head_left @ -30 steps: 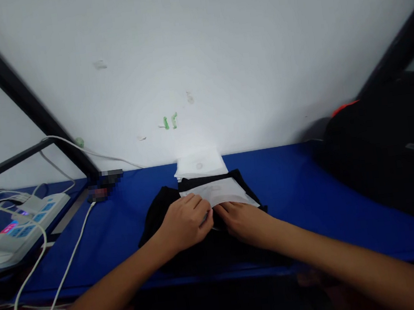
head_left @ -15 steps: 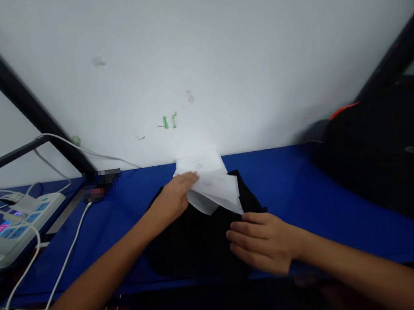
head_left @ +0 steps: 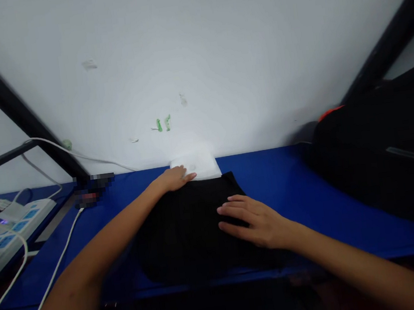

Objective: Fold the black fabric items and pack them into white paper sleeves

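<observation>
A black piece of fabric [head_left: 189, 227], perhaps a garment or a soft bag, lies across the blue tabletop in front of me. Beyond its far edge, against the wall, is a stack of white paper sheets or a white packet [head_left: 200, 165] with a faint round mark. My left hand [head_left: 177, 177] rests on the near left side of the white stack, at the fabric's edge, thumb out and fingers extended. Over the right part of the fabric my right hand [head_left: 250, 220] lies with fingers spread, holding nothing.
On the left stand a white power strip [head_left: 16, 233] with a lit display and a white cable [head_left: 60, 263] running off the table. A black bag [head_left: 377, 164] fills the right side. Behind is the white wall [head_left: 218, 63]; dark metal frame bars [head_left: 15, 103] rise at both sides.
The loose white sheets that stood raised over the fabric are no longer seen there. My left hand has lowered flat onto the stack, and my right hand has shifted slightly up the fabric.
</observation>
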The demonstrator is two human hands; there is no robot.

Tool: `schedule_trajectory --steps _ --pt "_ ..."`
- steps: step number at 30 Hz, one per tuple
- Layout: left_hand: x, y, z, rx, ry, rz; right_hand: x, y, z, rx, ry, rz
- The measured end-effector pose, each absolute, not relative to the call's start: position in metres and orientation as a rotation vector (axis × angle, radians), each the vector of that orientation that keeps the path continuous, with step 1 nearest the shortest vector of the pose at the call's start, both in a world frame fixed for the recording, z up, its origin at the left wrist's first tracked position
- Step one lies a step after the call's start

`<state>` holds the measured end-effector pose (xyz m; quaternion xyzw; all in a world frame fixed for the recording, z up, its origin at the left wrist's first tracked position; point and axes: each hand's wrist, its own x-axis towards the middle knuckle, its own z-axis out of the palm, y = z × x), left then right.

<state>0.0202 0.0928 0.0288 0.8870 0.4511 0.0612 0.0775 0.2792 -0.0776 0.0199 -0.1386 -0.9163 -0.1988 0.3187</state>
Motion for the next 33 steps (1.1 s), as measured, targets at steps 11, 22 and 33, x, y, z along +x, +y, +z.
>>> schedule_trajectory --steps 11,22,33 --pt "0.028 -0.048 0.062 2.414 0.603 0.543 0.299 -0.067 0.002 -0.803 -2.380 0.019" --pt "-0.028 -0.065 0.042 2.465 1.146 0.371 0.316 -0.056 0.016 -0.705 -2.433 0.170" --pt "-0.086 -0.045 0.052 2.228 1.452 0.438 0.334 -0.057 0.012 -0.852 -2.567 0.246"
